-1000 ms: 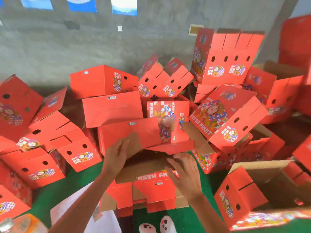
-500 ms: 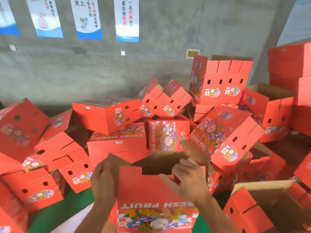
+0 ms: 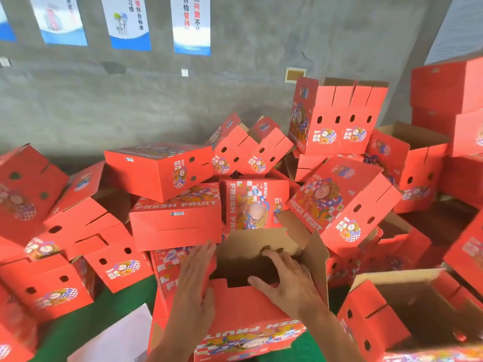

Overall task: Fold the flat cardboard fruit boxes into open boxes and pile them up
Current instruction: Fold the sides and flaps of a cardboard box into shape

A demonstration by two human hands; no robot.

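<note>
A red "FRESH FRUIT" cardboard box [image 3: 243, 312] stands open-topped in front of me, its brown inside showing. My left hand [image 3: 194, 280] lies flat with straight fingers against the box's left wall. My right hand [image 3: 286, 279] rests on the near red flap, fingers curled over its edge into the opening. A brown flap [image 3: 316, 254] sticks up at the box's right side. Behind it rises a heap of folded red boxes [image 3: 175, 226].
Folded boxes lie tumbled left [image 3: 52, 231], centre and right [image 3: 339, 202], reaching a grey concrete wall [image 3: 156, 95] with posters. An open box [image 3: 407, 309] stands at the lower right. Green floor [image 3: 86, 325] and a white sheet [image 3: 115, 340] show at the lower left.
The box has gone from a half-flat blank to a raised, opened shape. Both hands moved up onto its top, the right one reaching over the near flap. The view tilted upward.
</note>
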